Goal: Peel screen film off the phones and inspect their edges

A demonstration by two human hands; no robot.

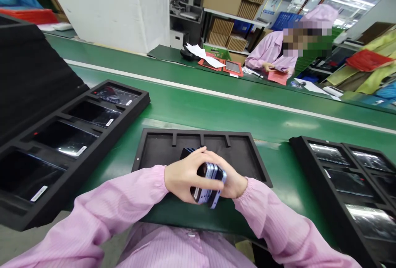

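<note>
In front of my body I hold a small stack of smartphones [210, 171] with bluish metal edges, tilted on their sides. My left hand [185, 176] wraps round the stack from the left, its fingers across the edges. From the right, my right hand [231, 179] grips the same phones, its fingers partly hidden behind them. The outermost phone on the right leans slightly apart from the others at the bottom. Beneath and beyond my hands lies a black foam tray [198, 131] with dividers along its far side. More dark blue phone ends show just behind my left hand.
On the left, a black foam tray [147, 99] holds several screen-up phones, with black foam [34, 78] piled behind it. Another phone-filled tray [305, 177] lies to the right. Across the green bench [185, 107], a person in pink [269, 49] handles something beside red pouches and papers.
</note>
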